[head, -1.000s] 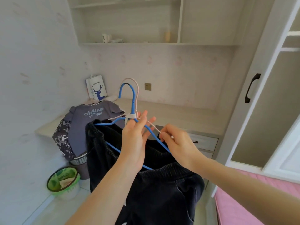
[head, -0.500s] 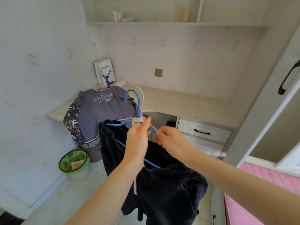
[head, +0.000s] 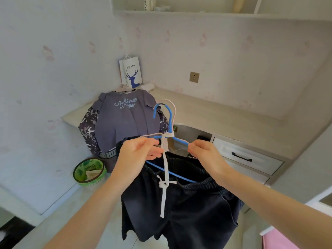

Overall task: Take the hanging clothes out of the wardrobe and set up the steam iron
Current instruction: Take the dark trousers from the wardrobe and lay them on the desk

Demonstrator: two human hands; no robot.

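Dark denim shorts with a white drawstring hang from a blue hanger, and a pale pink hanger sits right behind it. My left hand grips the hangers' left shoulder, fingers curled round the wire. My right hand pinches the blue hanger's right shoulder. Both hands hold the shorts up in front of the corner desk. A grey printed top with patterned sleeves lies draped over the desk's left edge. No steam iron is in view.
A green wastebasket stands on the floor under the desk's left end. A white paper bag leans in the corner. Drawers sit at the right, a wall socket above the desk, and a pink bed edge at lower right.
The view tilted down and moved nearer the desk. My left hand went from loose fingers at the hook's neck to a grip on the left shoulder. The shorts came lower and closer to the desk.
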